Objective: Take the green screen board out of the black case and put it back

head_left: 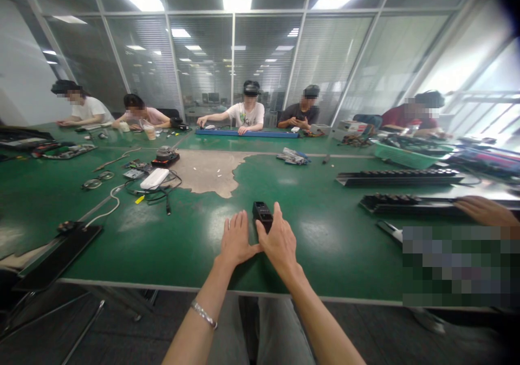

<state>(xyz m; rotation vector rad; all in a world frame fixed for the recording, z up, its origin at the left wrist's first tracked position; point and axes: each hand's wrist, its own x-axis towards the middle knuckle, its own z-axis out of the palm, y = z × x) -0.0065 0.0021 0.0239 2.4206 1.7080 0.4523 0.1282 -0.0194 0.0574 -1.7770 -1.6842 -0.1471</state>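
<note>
My left hand (235, 240) lies flat on the green table (162, 240) near its front edge, fingers stretched out and holding nothing. My right hand (279, 241) lies beside it, thumb tip touching the left hand. A small black device (262, 213) sits on the table in the gap between my right thumb and forefinger, and its near end touches that hand. The right fingers are stretched out, not wrapped round it. A silver bracelet (203, 314) is on my left wrist.
Long black power strips (398, 177) lie at the right, another person's hand (483, 210) resting on one. A white box (154, 178) with cables sits left of a worn patch (207, 173). A black flat panel (57, 254) overhangs the left front edge. Several people sit along the far side.
</note>
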